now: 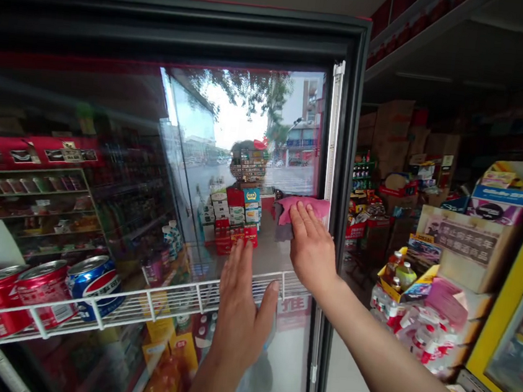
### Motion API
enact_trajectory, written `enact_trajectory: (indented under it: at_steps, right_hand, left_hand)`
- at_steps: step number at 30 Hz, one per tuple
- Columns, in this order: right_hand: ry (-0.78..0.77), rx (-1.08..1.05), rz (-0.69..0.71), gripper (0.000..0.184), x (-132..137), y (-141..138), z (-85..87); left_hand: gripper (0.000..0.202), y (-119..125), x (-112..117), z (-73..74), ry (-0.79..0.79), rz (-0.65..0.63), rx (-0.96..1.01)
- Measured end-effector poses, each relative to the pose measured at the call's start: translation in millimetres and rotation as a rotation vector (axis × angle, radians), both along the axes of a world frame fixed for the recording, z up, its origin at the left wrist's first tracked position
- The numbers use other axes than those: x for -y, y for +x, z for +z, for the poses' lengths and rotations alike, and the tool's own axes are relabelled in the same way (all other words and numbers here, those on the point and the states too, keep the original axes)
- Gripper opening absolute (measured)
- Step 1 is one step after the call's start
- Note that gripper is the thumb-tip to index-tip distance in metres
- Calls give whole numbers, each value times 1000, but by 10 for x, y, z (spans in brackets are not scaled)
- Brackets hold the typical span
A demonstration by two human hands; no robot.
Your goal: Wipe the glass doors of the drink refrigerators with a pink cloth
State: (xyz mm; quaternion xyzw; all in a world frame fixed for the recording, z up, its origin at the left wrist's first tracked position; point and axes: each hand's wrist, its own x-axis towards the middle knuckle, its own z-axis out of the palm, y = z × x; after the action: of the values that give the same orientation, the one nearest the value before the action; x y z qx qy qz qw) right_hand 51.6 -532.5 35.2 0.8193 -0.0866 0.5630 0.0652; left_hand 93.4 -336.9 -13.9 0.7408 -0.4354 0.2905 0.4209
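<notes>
My right hand [314,248] presses a pink cloth [305,205] flat against the glass door [294,156], close to the white strip [333,135] along the door's right edge. The cloth's reflection shows in the glass beside it. To the left, my left hand [243,300] is raised with its fingers stretched out and the thumb apart, holding nothing. It overlaps the white wire shelf [175,302] in view; whether it touches the glass or the shelf I cannot tell.
A blue can [94,284] and several red cans [46,289] stand on the wire shelf at left. Beyond the black door frame [346,167] are cardboard boxes [462,242], wrapped bottles [423,344] and a yellow-framed cooler [502,308]. Street and shop reflections cover the glass.
</notes>
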Motion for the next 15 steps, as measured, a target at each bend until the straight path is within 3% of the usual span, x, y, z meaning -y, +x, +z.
enact_trajectory:
  at_steps: [6,11,13,15]
  right_hand:
    - [203,36,240,69,-36,-349,-187]
    - [634,218,397,42,-59,-726,-273]
    - [817,298,407,40,-58,-874,-315]
    - [856,383,422,43,-29,-1017,-369]
  left_hand:
    - [72,-120,83,-119,148,56,112]
    - [59,-187,104,-209,198,132,271]
    - [57,-219,92,-215,200,146,296]
    - [57,-251,71,-206,206,152,308]
